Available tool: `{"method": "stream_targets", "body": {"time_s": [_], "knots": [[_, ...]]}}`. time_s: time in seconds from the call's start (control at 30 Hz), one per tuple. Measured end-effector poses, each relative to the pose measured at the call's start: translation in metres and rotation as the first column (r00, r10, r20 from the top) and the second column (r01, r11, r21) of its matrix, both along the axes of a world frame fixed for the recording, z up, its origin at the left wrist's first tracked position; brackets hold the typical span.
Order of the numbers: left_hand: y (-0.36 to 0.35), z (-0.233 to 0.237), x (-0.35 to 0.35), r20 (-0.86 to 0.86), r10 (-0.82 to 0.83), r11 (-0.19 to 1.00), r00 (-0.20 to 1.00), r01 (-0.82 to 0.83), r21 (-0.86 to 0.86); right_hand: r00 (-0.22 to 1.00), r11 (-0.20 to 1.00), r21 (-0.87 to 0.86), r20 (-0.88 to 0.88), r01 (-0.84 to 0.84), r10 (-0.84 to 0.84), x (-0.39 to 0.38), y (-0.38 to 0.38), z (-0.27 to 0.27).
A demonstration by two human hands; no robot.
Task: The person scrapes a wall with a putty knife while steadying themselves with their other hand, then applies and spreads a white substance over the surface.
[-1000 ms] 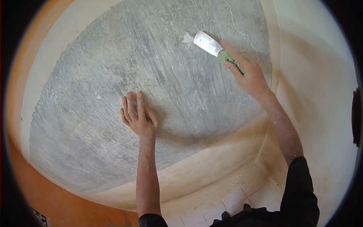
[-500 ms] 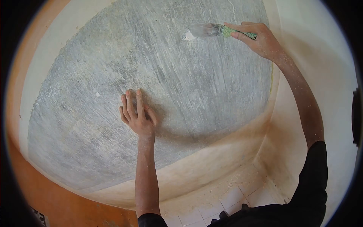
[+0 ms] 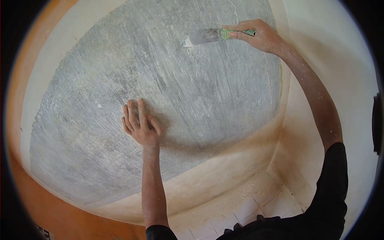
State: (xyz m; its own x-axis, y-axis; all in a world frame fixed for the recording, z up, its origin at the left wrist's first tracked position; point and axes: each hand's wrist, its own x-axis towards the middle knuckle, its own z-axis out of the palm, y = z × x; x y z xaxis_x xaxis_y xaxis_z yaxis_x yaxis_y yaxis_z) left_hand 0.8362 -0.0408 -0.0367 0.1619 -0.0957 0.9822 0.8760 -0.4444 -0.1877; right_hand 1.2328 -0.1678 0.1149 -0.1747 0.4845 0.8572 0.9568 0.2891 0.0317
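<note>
A scraper [image 3: 205, 36] with a wide metal blade and a green patterned handle is gripped in my right hand [image 3: 259, 35]. Its blade lies against the grey scraped patch [image 3: 192, 104] of the wall, pointing left. At the blade's edge is a small white spot [image 3: 187, 42], partly covered by the blade. Lower and to the left, my left hand [image 3: 142, 124] rests on the grey patch with its fingers spread, holding nothing. Left of those fingers, a smaller white spot [image 3: 99, 106] shows on the surface.
A cream band of wall [image 3: 224, 168] borders the grey patch below, and a pale wall [image 3: 320, 52] meets it at a corner on the right. White floor tiles [image 3: 248, 212] with crumbs of debris lie at the bottom. An orange surface [image 3: 76, 212] is at lower left.
In the view, the scraper and my right hand sit slightly further left. The whole wall has shifted a little left too, and less white shows beside the blade.
</note>
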Motion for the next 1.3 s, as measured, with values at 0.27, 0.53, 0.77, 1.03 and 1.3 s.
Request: {"method": "stream_targets", "body": {"time_s": [0.27, 0.53, 0.77, 1.03, 1.3], "knots": [[0.002, 0.001, -0.001, -0.009, 0.02, 1.0, 1.0, -0.021, -0.017, 0.99, 0.985, -0.127, -0.093, -0.116, 0.104, 0.008, 0.003, 0.001], [-0.001, -0.001, -0.003, -0.016, -0.003, 1.0, 1.0, 0.003, -0.024, 0.994, 0.991, -0.079, -0.027, -0.105, 0.103, -0.003, 0.011, 0.016], [0.002, -0.002, -0.005, -0.025, -0.025, 1.0, 0.999, 0.025, -0.01, 0.985, 0.978, -0.125, 0.027, -0.164, 0.169, -0.018, 0.003, 0.031], [0.002, -0.003, -0.003, -0.025, -0.031, 0.999, 0.999, 0.031, -0.015, 0.996, 0.989, -0.144, 0.085, -0.015, 0.027, -0.008, -0.006, 0.026], [0.001, -0.001, -0.005, -0.034, -0.04, 0.999, 0.999, 0.04, 0.009, 0.995, 0.994, -0.102, 0.091, -0.032, 0.041, 0.0, -0.012, 0.023]]}}
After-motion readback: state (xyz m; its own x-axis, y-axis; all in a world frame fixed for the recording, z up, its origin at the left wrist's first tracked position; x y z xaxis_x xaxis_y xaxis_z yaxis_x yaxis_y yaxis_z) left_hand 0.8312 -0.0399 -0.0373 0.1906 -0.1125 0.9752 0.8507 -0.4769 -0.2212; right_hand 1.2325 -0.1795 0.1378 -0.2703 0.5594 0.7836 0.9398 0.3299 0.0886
